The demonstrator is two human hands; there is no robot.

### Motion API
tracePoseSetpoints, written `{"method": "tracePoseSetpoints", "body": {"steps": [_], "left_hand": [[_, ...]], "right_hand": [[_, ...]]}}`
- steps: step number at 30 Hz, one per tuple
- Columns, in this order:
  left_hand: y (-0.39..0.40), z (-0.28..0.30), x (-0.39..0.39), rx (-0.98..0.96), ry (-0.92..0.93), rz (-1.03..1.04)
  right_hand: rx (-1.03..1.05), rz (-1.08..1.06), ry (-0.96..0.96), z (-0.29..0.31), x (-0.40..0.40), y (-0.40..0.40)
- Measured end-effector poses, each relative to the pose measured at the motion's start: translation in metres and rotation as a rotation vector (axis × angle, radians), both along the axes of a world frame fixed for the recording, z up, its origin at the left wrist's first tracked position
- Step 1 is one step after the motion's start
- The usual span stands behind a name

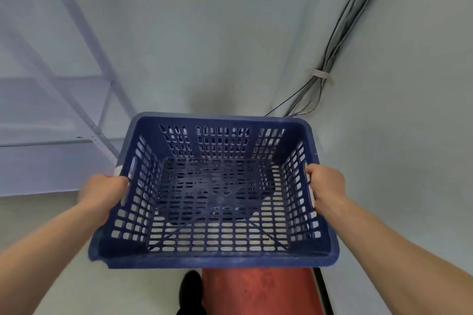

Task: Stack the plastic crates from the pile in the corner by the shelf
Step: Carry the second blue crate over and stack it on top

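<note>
Between my two hands hangs the blue crate, held up off the floor with its open top facing me. My left hand has its grip clenched on the crate's left rim at the handle slot, fingers curled round the edge. My right hand has its grip clenched on the right rim at the matching slot. Nothing lies inside the crate; I see only its slotted walls and the grid of its bottom, with the pale floor showing through the holes.

Below my grip, just under the crate's near edge, sits a red crate; only part of it shows, so I cannot tell what it holds, nor whether the blue one touches it. Left of the red crate, near my feet, is a black shoe.

Beyond my left hand stands a pale metal shelf against the wall, its boards blurred. Beyond my right hand, a bundle of dark cables runs down the corner of the wall, bound by a white tie, and ends just behind the crate's far rim.
</note>
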State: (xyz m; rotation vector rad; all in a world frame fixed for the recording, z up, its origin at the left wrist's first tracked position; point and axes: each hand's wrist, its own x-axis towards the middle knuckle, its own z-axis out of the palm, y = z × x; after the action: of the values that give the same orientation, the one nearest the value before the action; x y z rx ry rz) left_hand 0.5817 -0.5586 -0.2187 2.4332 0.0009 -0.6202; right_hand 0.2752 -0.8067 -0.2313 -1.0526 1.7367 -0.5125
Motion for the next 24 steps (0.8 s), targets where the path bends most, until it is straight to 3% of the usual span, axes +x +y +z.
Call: {"method": "tracePoseSetpoints", "body": {"steps": [7, 10, 12, 24], "left_hand": [[-0.033, -0.026, 0.049, 0.022, -0.003, -0.033], [-0.035, -0.034, 0.052, 0.140, -0.107, -0.171], [-0.036, -0.039, 0.050, 0.117, -0.159, -0.222], [-0.056, -0.028, 0.102, 0.209, -0.142, -0.233]], "right_hand": [[-0.146, 0.166, 0.196, -0.010, 0.046, -0.029], [-0.202, 0.327, 0.333, -0.017, 0.048, -0.051], [-0.213, 0.391, 0.402, -0.022, 0.048, -0.065], [-0.146, 0.433, 0.266, -0.018, 0.095, -0.106]]}}
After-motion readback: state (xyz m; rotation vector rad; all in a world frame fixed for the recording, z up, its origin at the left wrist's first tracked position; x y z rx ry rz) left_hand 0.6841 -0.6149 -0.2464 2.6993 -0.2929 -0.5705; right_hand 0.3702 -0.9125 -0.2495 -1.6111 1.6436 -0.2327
